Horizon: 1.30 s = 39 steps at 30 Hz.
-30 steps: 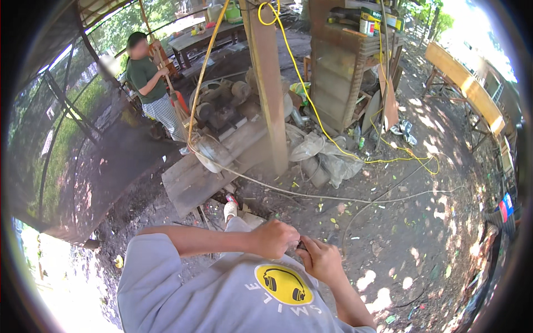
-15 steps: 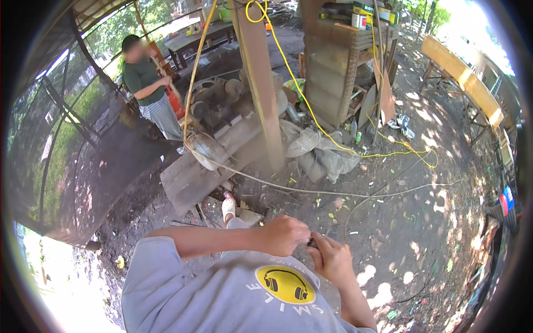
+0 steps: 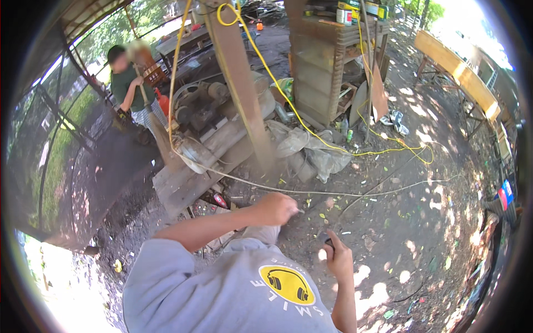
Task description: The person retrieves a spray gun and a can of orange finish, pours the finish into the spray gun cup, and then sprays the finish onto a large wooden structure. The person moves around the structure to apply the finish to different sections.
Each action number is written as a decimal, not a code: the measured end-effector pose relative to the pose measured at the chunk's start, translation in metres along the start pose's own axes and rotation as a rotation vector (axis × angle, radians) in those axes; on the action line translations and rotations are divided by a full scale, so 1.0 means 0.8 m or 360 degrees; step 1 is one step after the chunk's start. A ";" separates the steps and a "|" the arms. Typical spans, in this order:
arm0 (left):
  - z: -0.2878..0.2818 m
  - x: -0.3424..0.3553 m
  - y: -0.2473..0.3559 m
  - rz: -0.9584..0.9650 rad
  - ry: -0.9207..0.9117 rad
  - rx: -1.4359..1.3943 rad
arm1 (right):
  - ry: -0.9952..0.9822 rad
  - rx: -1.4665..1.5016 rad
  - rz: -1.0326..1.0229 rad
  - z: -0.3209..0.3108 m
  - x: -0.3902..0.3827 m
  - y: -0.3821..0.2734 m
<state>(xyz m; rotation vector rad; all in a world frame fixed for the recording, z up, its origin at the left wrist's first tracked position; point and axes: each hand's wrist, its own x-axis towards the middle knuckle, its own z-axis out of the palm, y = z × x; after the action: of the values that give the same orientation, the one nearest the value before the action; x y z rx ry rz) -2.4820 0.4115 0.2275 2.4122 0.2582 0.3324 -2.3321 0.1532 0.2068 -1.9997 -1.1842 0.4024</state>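
My left hand (image 3: 277, 210) is closed in front of my grey shirt, above the dirt ground. A small, slim, pale thing (image 3: 300, 211) sticks out past its fingertips, too small to name. Lower and to the right, my right hand (image 3: 340, 260) is closed around a small dark object (image 3: 329, 242) showing between thumb and fingers. Its kind cannot be made out. The two hands are apart.
At the left a person (image 3: 126, 83) holds a long pole (image 3: 145, 94) by a grimy machine (image 3: 202, 108) on planks (image 3: 177, 186). A wooden post (image 3: 241, 83), yellow cord (image 3: 294, 105), pale hose (image 3: 266, 184), worn cabinet (image 3: 313, 72) and plastic sheeting (image 3: 325, 158) stand ahead.
My hands, together before, have separated: the left moved up and left with the pale thing, the right stays lower with the dark object. The person at left leans and tilts the pole.
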 end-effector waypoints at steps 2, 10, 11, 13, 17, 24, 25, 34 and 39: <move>0.017 -0.006 -0.081 -0.0356 0.0092 0.0155 | 0.0051 -0.0017 0.0100 -0.003 -0.006 0.068; 0.142 -0.114 -0.382 -0.1522 -0.0572 0.0544 | 0.0407 -0.0530 0.1033 -0.063 -0.029 0.299; 0.156 -0.119 -0.393 -0.1608 -0.0573 0.0511 | 0.0443 -0.0624 0.1175 -0.071 -0.038 0.328; 0.173 -0.091 -0.404 -0.1318 -0.1440 0.0811 | 0.0581 -0.0502 0.1474 -0.085 -0.077 0.390; 0.252 0.065 -0.405 -0.1428 -0.1095 0.0613 | 0.0728 -0.0356 0.2006 -0.119 -0.144 0.457; 0.345 0.474 -0.391 -0.0657 -0.1058 0.0548 | 0.1068 -0.0110 0.1918 -0.107 -0.089 0.529; 0.350 0.535 -0.376 -0.0621 -0.1029 0.0528 | 0.1073 -0.0131 0.1877 -0.102 -0.066 0.532; 0.433 0.907 -0.290 -0.0490 -0.0775 0.0296 | 0.0953 -0.0039 0.1953 -0.084 0.038 0.699; 0.456 1.015 -0.279 -0.0722 -0.0776 0.0362 | 0.0862 0.0095 0.2190 -0.270 0.145 0.755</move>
<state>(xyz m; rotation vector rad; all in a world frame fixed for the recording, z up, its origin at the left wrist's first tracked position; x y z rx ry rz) -1.6236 0.5779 -0.0497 2.4717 0.6257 -0.5068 -1.7753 -0.0144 -0.0880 -2.3623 0.6497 0.4597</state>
